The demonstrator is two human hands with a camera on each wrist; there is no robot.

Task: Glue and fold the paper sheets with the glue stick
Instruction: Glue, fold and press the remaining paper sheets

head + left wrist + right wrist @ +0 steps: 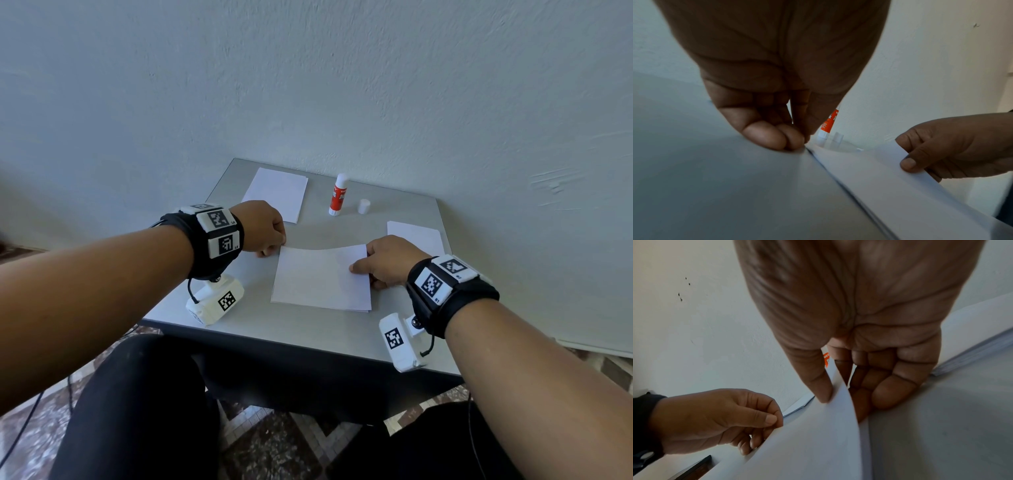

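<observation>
A white paper sheet (320,277) lies on a thin stack in the middle of the grey table (308,329), its far edge lifted and sagging. My left hand (270,240) pinches the sheet's far left corner (777,428). My right hand (370,265) pinches the far right corner, thumb (818,386) on top and fingers beneath the sheet (818,434). An uncapped red and white glue stick (338,197) stands upright behind the sheet, with its white cap (363,206) beside it on the right. In the left wrist view the glue stick (829,123) shows past my fingers (777,136).
A second pile of white sheets (275,193) lies at the table's far left, and another pile (416,236) at the far right behind my right hand. A pale wall (308,85) rises just behind the table. My legs are under the front edge.
</observation>
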